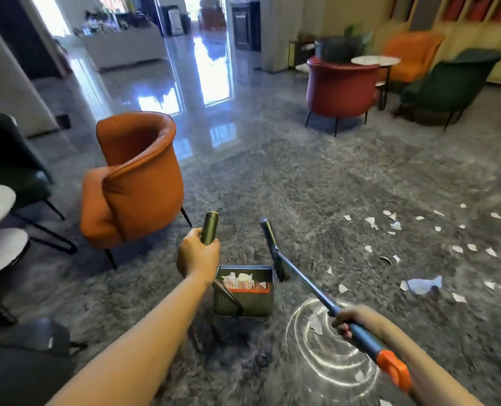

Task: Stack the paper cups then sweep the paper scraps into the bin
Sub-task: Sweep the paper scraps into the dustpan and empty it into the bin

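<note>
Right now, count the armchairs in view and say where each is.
5: near orange armchair left of centre; dark armchair at the left edge; red armchair, far orange armchair and green armchair at upper right. A dark shape behind the red one may be a sixth.

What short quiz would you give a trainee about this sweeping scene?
1. True or false: the right hand grips the broom.
2. Fill in: the left hand holds the dustpan's ___.
3. Most loose scraps lie: A) left of the dustpan; B) right of it; C) in the left hand.
Key: 1 true; 2 handle; 3 B.
</note>
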{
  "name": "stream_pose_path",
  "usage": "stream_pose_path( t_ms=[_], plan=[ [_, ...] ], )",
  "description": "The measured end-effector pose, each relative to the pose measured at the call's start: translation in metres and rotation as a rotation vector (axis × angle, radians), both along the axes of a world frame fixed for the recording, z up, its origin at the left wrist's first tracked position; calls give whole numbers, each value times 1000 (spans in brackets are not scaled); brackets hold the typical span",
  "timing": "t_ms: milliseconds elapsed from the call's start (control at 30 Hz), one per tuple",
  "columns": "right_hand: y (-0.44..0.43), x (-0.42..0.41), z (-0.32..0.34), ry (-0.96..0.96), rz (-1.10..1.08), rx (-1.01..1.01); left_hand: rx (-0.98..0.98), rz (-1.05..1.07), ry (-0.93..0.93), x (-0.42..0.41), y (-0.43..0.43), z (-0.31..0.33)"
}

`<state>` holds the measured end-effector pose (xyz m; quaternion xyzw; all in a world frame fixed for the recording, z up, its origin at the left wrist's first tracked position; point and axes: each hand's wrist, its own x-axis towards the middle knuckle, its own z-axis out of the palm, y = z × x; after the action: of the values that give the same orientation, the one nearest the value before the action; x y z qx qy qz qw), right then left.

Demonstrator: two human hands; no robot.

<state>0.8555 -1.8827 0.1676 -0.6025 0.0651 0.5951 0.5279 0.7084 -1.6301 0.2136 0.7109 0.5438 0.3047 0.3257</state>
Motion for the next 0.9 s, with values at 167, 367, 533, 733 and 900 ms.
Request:
stream_pose_path(
  t_ms=[167,367,533,733,900],
  plan=[
    [88,70,27,96,-62,134,3,46,-93,51,62,23],
    [219,160,51,105,1,111,-41,58,-177,133,180,37],
    [324,238,78,153,33,92,-54,39,-214,209,280,56],
    [441,332,89,109,31,81,-51,60,-264,296,388,60],
    [568,428,85,47,93,94,-70,113,-303,390,506,50]
  ],
)
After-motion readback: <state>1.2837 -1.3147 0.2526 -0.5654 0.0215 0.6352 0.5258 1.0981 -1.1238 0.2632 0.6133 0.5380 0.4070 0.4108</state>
